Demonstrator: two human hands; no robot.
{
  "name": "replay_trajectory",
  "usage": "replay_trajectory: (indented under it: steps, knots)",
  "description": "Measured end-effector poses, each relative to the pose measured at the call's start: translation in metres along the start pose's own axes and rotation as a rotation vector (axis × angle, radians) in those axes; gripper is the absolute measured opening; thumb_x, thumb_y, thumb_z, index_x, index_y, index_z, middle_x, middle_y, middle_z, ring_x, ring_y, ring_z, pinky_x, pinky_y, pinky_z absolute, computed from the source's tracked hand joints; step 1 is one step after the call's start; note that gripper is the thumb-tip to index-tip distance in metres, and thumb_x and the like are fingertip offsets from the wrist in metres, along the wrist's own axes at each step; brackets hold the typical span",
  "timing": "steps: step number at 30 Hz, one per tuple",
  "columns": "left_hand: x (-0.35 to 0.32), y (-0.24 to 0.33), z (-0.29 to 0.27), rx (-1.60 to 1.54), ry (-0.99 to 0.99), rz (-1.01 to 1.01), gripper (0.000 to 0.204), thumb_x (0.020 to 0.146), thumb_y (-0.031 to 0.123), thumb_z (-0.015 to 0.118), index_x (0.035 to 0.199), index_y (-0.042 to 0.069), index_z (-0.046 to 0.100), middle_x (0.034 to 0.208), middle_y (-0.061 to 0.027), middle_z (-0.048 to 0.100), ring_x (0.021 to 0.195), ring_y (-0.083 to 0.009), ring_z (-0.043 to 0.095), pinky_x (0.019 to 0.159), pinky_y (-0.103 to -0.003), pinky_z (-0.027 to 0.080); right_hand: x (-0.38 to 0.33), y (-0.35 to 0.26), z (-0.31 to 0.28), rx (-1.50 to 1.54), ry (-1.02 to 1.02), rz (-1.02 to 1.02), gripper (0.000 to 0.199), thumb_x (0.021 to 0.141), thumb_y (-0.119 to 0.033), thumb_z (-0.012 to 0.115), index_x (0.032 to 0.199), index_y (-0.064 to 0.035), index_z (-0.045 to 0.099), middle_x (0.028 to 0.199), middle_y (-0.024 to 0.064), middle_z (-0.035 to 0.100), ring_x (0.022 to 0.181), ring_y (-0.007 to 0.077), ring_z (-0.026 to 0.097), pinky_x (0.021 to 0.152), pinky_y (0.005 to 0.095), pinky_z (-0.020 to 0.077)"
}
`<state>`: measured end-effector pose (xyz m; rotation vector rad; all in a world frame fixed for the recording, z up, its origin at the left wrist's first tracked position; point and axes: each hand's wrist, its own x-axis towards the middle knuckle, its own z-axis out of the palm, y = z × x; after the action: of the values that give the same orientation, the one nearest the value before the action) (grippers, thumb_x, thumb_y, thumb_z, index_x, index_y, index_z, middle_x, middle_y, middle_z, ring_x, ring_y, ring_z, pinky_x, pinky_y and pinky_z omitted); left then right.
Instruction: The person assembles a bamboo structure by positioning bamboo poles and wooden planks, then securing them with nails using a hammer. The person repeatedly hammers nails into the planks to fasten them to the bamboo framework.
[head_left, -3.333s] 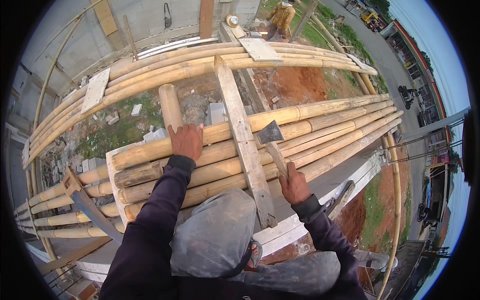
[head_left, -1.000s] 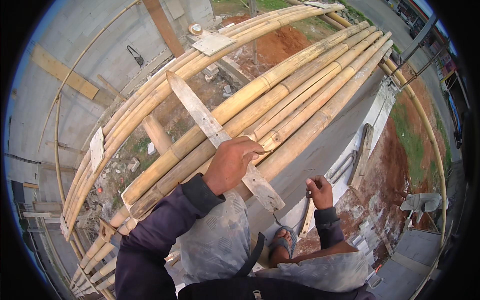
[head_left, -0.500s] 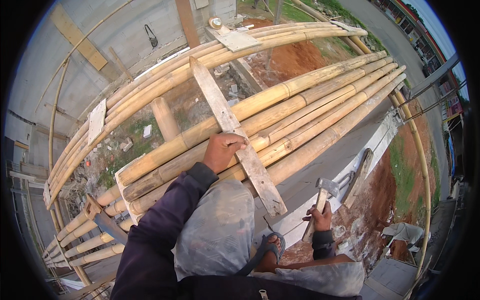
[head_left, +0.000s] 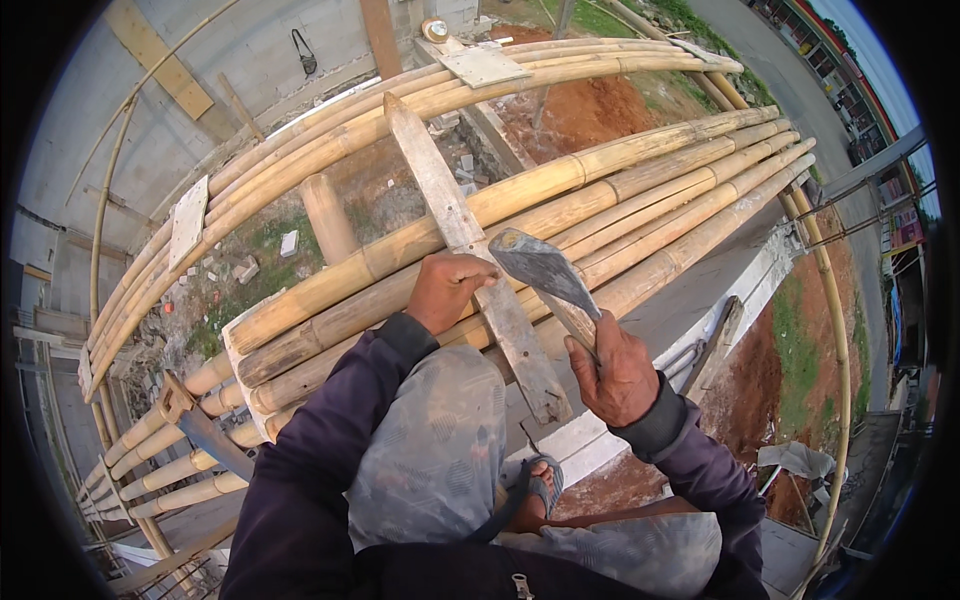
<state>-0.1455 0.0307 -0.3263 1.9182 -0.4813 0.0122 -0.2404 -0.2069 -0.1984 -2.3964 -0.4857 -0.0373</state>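
A weathered wooden plank with a pointed far end lies crosswise over several bamboo poles. My left hand is closed in a pinch at the plank's left edge; whatever its fingertips hold is too small to make out. In my right hand is a hammer, gripped by its wooden handle. The dark metal head is raised over the plank and poles, just right of my left hand, and hides part of the plank's edge.
A handsaw rests on lower bamboo poles at the left. Another curved bamboo run carries small boards beyond a gap. A white wall ledge runs under the poles, with reddish ground below. My sandalled foot is near the plank's end.
My right hand has swung the hammer up and left from low beside the ledge to above the plank. The left hand stays pinched at the plank.
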Motion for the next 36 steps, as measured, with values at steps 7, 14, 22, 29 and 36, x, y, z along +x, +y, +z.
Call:
replay_trajectory:
  steps: [7,14,22,29,36]
  knots:
    - [0.003,0.003,0.003,-0.047,0.017,0.067,0.007,0.082,-0.003,0.068,0.088,-0.002,0.072,0.083,-0.0147,0.071,0.076,-0.0264,0.069,0.072,-0.033,0.054,-0.003,0.003,-0.012,0.133,-0.054,0.067,0.037,0.097,-0.016,0.06,0.124,0.005,0.047,0.071,0.0219,0.061,0.064,0.0377,0.064,0.057,0.0393,0.0486]
    - [-0.018,-0.028,-0.036,0.772,0.45,-0.003,0.045,0.088,0.011,0.067,0.131,0.004,0.057,0.137,-0.0181,0.051,0.131,-0.0354,0.045,0.109,-0.048,0.035,-0.02,-0.009,-0.023,0.175,0.057,0.11,0.045,0.097,-0.016,0.058,0.133,0.0073,0.043,0.091,0.0321,0.064,0.079,0.0481,0.068,0.068,0.0435,0.0539]
    - [-0.04,-0.048,-0.029,1.073,0.218,-0.322,0.062,0.099,0.039,0.052,0.148,0.005,0.037,0.146,-0.0204,0.039,0.139,-0.0407,0.032,0.113,-0.064,0.021,-0.005,0.0,-0.001,-0.052,-0.257,0.206,0.034,0.094,-0.01,0.059,0.122,0.0024,0.045,0.088,0.0354,0.063,0.081,0.0528,0.063,0.065,0.0504,0.0523]
    - [-0.039,-0.051,-0.03,1.058,0.205,-0.341,0.06,0.1,0.038,0.052,0.148,0.005,0.036,0.147,-0.0191,0.039,0.141,-0.0398,0.031,0.114,-0.064,0.02,-0.022,0.002,-0.024,0.273,0.354,-0.041,0.032,0.099,-0.019,0.058,0.121,0.0012,0.047,0.084,0.023,0.063,0.062,0.0434,0.061,0.06,0.0463,0.0488]
    - [-0.034,-0.041,-0.035,1.001,0.172,-0.415,0.06,0.099,0.037,0.053,0.147,0.005,0.037,0.147,-0.0184,0.038,0.141,-0.0395,0.03,0.115,-0.063,0.02,0.004,0.011,0.021,-0.038,-0.214,0.285,0.025,0.095,-0.013,0.061,0.114,-0.001,0.049,0.074,0.0264,0.058,0.069,0.0487,0.061,0.06,0.0457,0.0499]
